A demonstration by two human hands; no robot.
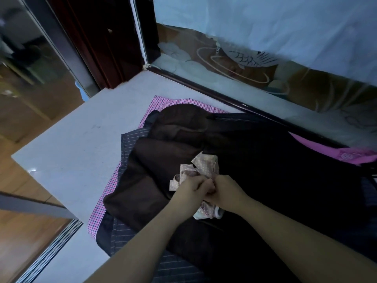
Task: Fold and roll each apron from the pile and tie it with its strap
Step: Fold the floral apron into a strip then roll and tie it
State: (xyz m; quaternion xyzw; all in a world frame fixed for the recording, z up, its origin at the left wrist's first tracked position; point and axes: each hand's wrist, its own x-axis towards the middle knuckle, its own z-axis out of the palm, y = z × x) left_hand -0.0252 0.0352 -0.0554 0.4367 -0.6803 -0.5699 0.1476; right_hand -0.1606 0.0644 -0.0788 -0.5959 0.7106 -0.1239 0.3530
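A small bundled apron [204, 168] of pale fabric with tiny dots lies on top of the pile, its strap ends sticking out. My left hand [190, 189] and my right hand [225, 190] meet over its near side, and both pinch the dotted strap between curled fingers. Beneath lies the pile: a dark brown apron [163, 160], a black one [275, 170], a grey striped one [132, 139] and a pink checked one [179, 102]. Part of the bundle is hidden under my hands.
The pile rests on a pale grey tabletop [81, 144] whose left corner and edge drop to a wooden floor [20, 170]. A glass partition with a dark frame [224, 99] borders the far side. A magenta cloth [326, 150] shows at the right.
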